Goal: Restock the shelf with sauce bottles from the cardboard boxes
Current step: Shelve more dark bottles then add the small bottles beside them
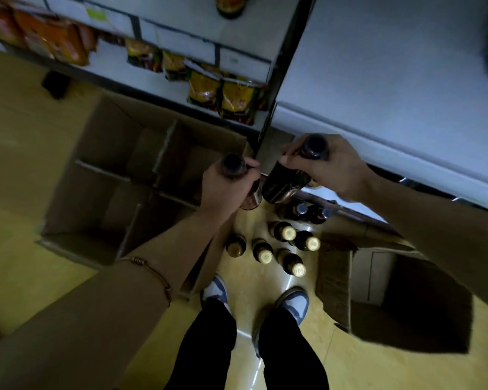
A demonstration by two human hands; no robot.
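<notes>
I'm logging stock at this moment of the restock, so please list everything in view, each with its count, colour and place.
held bottles: two, dark with dark caps, one in each hand.
floor bottles: about seven, dark, most gold-capped, standing between the boxes.
divided box: one, brown cardboard, open, floor at left.
second box: one, brown cardboard, open, floor at right.
snack packets: several, yellow and orange, low shelf.
shelf bottle: one, dark, upper shelf, cut off by the frame.
shoes: two, blue and white.
bracelet: one, coppery, left forearm.
left hand: grips a bottle neck.
right hand: grips a bottle neck.

Dim room, glossy yellow floor reflecting a light streak
</notes>
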